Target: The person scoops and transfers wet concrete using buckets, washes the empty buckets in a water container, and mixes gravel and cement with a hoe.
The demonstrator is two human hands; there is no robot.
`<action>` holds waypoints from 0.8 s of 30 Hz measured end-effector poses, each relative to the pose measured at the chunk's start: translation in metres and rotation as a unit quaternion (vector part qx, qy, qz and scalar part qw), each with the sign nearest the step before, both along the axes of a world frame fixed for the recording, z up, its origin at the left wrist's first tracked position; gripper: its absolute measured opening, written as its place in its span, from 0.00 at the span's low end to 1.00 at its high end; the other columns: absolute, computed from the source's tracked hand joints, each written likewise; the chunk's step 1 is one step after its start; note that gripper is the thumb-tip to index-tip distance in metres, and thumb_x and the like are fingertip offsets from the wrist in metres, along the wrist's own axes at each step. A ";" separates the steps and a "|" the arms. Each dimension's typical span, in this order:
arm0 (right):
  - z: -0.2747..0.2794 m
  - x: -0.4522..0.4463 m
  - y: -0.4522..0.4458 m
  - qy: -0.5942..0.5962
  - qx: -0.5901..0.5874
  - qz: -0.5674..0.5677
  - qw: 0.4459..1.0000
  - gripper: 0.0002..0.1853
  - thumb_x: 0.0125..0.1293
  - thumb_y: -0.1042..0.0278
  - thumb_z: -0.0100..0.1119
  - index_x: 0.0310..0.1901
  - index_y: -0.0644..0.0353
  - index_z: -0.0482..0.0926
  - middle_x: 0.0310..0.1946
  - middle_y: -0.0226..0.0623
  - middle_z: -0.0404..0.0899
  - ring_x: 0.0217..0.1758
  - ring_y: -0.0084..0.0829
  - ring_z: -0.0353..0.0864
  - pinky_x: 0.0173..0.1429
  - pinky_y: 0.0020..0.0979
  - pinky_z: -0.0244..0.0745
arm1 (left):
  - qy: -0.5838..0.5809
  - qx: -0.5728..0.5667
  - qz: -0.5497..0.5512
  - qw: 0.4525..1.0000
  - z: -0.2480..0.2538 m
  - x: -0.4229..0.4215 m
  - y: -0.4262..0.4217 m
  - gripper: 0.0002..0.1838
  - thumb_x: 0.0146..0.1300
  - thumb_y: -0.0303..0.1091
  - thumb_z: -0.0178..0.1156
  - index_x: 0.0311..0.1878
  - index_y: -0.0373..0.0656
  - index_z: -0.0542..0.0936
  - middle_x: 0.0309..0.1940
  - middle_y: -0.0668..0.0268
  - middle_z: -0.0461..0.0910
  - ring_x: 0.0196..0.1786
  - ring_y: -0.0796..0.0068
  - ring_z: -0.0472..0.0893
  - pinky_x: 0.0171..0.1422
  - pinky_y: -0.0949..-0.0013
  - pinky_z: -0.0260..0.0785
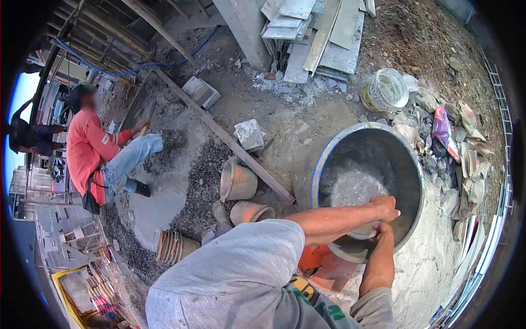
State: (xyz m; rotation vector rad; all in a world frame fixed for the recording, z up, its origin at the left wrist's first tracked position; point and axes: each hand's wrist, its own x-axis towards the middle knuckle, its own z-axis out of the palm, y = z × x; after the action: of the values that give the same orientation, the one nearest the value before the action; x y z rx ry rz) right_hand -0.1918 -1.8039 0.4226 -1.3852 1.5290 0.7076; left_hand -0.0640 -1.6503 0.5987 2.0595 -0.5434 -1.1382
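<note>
From the wearer's head, one wide view looks down into the tub point(359, 145).

The drum point(378, 141) is open above; its wall bars any sideways way in. The left hand point(384, 209) and right hand point(384, 231) crowd the near part beside the bucket point(356, 189), with forearms across the rim. Within, there is room past the bucket toward the far wall. Outside, the beam point(235, 146) and pails point(240, 182) block the left, sacks point(470, 178) the right; bare ground lies between block point(249, 135) and white pail point(371, 100).
</note>
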 end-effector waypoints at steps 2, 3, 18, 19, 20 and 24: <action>0.059 -0.008 0.006 -0.045 0.010 -0.043 0.998 0.17 0.54 0.61 0.51 0.43 0.59 0.77 0.36 0.41 0.79 0.37 0.39 0.81 0.38 0.39 0.78 | -0.022 -0.041 -0.031 0.998 0.048 -0.004 0.014 0.25 0.60 0.49 0.57 0.42 0.30 0.81 0.45 0.46 0.80 0.53 0.52 0.78 0.58 0.57 0.69; 0.073 -0.006 0.010 -0.107 0.008 -0.076 0.991 0.15 0.53 0.62 0.52 0.41 0.58 0.77 0.34 0.39 0.78 0.35 0.36 0.79 0.34 0.38 0.78 | -0.051 -0.075 -0.016 0.996 0.067 -0.003 0.020 0.25 0.59 0.49 0.57 0.39 0.29 0.81 0.42 0.45 0.80 0.50 0.50 0.79 0.56 0.55 0.69; 0.375 0.070 0.097 -0.523 -0.028 0.141 0.840 0.19 0.54 0.69 0.56 0.49 0.65 0.73 0.41 0.36 0.79 0.42 0.30 0.79 0.49 0.31 0.73 | -0.253 -0.454 0.171 0.837 0.306 0.011 0.208 0.24 0.56 0.37 0.56 0.42 0.19 0.67 0.26 0.38 0.77 0.34 0.39 0.80 0.46 0.50 0.72; 0.367 0.076 0.101 -0.546 -0.020 0.135 0.827 0.19 0.55 0.69 0.55 0.49 0.64 0.73 0.41 0.36 0.79 0.42 0.30 0.79 0.50 0.32 0.74 | -0.238 -0.458 0.169 0.839 0.311 0.004 0.238 0.25 0.55 0.37 0.56 0.43 0.18 0.66 0.25 0.38 0.77 0.34 0.40 0.80 0.45 0.50 0.73; 0.376 0.082 0.145 -0.565 -0.018 0.146 0.811 0.17 0.55 0.70 0.54 0.48 0.63 0.74 0.39 0.35 0.79 0.42 0.30 0.79 0.50 0.31 0.75 | -0.226 -0.463 0.168 0.840 0.313 0.001 0.267 0.26 0.55 0.37 0.55 0.44 0.17 0.65 0.25 0.38 0.77 0.34 0.40 0.80 0.44 0.51 0.73; 0.306 0.116 0.193 -0.497 0.073 0.216 0.838 0.15 0.59 0.67 0.56 0.48 0.61 0.74 0.40 0.37 0.79 0.43 0.32 0.79 0.49 0.32 0.76 | -0.243 -0.426 0.257 0.833 0.275 -0.026 0.368 0.32 0.55 0.37 0.56 0.50 0.14 0.61 0.22 0.40 0.77 0.33 0.42 0.81 0.42 0.51 0.74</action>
State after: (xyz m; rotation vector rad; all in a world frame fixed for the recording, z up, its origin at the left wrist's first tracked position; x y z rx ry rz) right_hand -0.0755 -1.6108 0.7283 -1.6087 0.3346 0.2394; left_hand -0.0895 -1.2825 0.8733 1.5020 -0.5447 0.0167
